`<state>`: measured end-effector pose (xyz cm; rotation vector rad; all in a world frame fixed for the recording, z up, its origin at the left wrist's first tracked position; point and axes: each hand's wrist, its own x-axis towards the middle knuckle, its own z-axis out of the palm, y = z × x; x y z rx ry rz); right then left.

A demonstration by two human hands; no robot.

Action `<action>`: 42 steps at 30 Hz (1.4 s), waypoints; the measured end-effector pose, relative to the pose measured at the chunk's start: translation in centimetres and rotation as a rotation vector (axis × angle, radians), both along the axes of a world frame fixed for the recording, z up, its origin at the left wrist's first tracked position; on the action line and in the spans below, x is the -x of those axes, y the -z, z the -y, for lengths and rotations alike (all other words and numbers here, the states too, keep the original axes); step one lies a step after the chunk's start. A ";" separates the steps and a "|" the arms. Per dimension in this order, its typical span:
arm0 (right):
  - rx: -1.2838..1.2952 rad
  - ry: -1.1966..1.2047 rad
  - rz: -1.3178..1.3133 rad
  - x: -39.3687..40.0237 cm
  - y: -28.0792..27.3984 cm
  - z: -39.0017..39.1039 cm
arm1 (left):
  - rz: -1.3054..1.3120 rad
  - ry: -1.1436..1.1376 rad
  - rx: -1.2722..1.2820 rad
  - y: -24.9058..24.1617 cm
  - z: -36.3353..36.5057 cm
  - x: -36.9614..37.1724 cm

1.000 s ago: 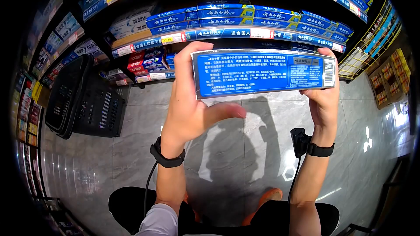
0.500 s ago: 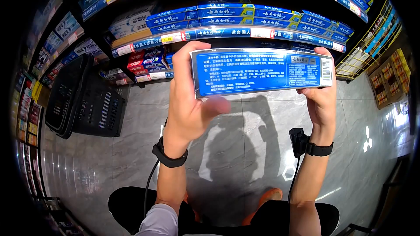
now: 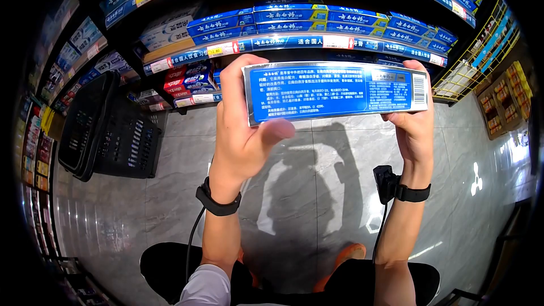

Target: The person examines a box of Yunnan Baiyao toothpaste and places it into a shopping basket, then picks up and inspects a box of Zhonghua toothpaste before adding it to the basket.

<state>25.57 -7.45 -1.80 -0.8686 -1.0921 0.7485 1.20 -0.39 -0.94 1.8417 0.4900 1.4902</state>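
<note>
A long blue and silver toothpaste box (image 3: pixel 317 95) is held up level between both hands, its side with small white print and a barcode facing me. My left hand (image 3: pixel 241 116) grips the left end, with the thumb along the lower edge and the fingers behind. My right hand (image 3: pixel 413 124) is closed on the right end, thumb underneath and a fingertip showing at the top corner. Most of the fingers are hidden behind the box. Each wrist wears a black strap.
Ahead, a shelf (image 3: pixel 272 42) carries stacked blue toothpaste boxes (image 3: pixel 292 16). A black basket (image 3: pixel 122 136) stands on the grey tiled floor (image 3: pixel 181 209) at the left. On the right are a yellow wire rack (image 3: pixel 470 62) and a cardboard display of small packs (image 3: pixel 504 105).
The toothpaste box and both hands have shifted slightly left. The grip looks the same, and the left thumb stays at the lower edge.
</note>
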 end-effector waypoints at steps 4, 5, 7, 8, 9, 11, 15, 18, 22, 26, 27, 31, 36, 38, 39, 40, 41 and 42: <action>-0.007 -0.009 0.007 0.1 -0.1 0.0 | -0.134 -0.040 -0.119 0.3 -0.1 0.3; -0.008 -0.002 0.013 0.1 0.0 0.0 | -0.150 -0.038 -0.109 0.3 -0.2 0.4; -0.010 0.004 0.020 0.1 0.0 0.0 | -0.165 -0.036 -0.100 0.3 -0.3 0.4; -0.001 -0.002 0.011 0.1 0.0 0.0 | -0.143 -0.034 -0.043 0.4 -0.2 0.2; 0.008 -0.008 0.002 0.0 0.0 0.0 | -0.121 -0.032 0.013 0.4 -0.1 0.2; 0.001 0.001 0.000 0.1 0.1 -0.1 | -0.129 -0.052 0.001 0.4 -0.1 0.1; -0.004 0.017 0.006 0.0 0.0 0.0 | -0.136 -0.064 -0.001 0.5 -0.1 0.0; 0.014 -0.008 -0.003 0.0 -0.1 0.1 | -0.160 -0.073 -0.024 0.4 -0.1 0.1; 0.020 -0.001 0.007 -0.1 -0.2 0.1 | -0.157 -0.055 0.019 0.0 0.0 0.2; 0.028 0.023 0.018 0.2 -0.3 0.1 | -0.025 0.015 0.019 0.2 -0.1 -0.2; 0.025 0.030 0.014 0.2 -0.3 0.1 | 0.024 0.013 0.074 0.5 -0.2 -0.3; 0.046 0.029 0.066 0.1 -0.4 0.1 | -0.044 0.028 0.140 0.6 -0.6 0.1; 0.083 0.096 0.116 0.7 -0.2 -0.3 | -0.198 -0.140 0.170 1.1 -1.4 0.3; 0.066 0.085 0.059 0.7 0.4 -0.8 | -0.185 -0.109 0.153 1.7 -1.9 0.4; 0.067 0.084 0.059 0.6 0.7 -1.0 | -0.170 -0.079 0.136 1.4 -1.9 0.3; 0.098 0.028 -0.014 0.5 1.0 -1.2 | -0.170 -0.080 0.137 1.0 -1.4 0.1; 0.128 -0.028 -0.087 0.4 1.4 -1.4 | -0.111 -0.016 0.175 0.4 -0.5 -0.2; 0.126 -0.034 -0.152 0.6 2.4 -1.9 | -0.053 0.046 0.212 -0.3 0.1 -0.3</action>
